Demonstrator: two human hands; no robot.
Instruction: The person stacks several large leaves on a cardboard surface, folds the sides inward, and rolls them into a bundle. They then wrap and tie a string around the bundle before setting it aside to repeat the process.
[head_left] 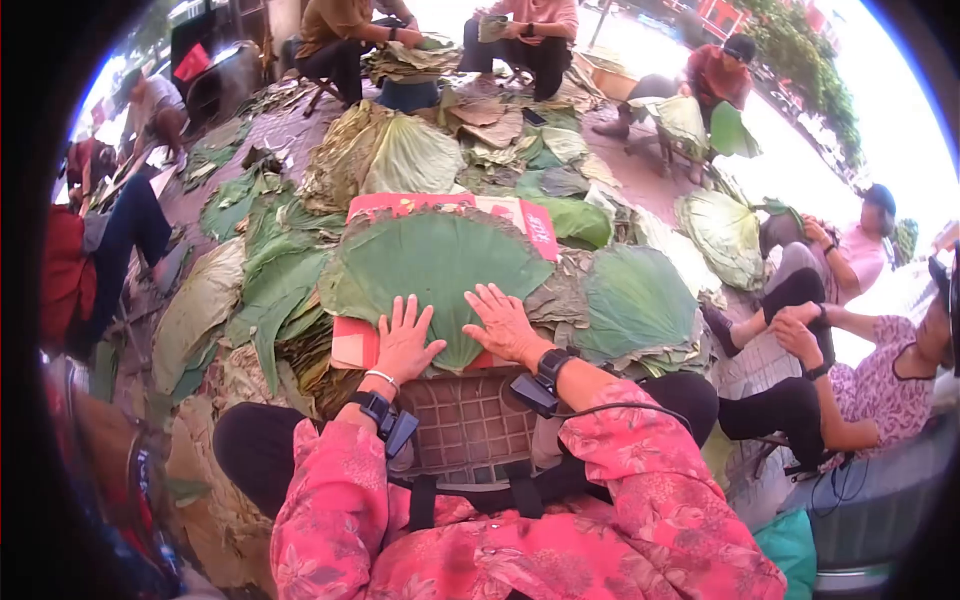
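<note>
A broad green leaf (440, 265), fan-shaped, lies flat on a red box (352, 345) in front of me. My left hand (405, 340) rests palm down at the leaf's lower left edge, fingers spread. Opposite it, my right hand (503, 325) lies on the lower right edge, its fingers also stretched out. The narrow tip of the leaf points toward me between the two hands. Neither hand grips anything. Both wrists carry dark strapped devices, and a white bracelet circles the left one.
Another green leaf (638, 305) tops a stack to the right. Green leaves (280, 285) and a pale dried leaf (205, 310) lie to the left. Beyond the box is a yellowish leaf pile (385, 155). Several people sit around, one close at right (880, 390).
</note>
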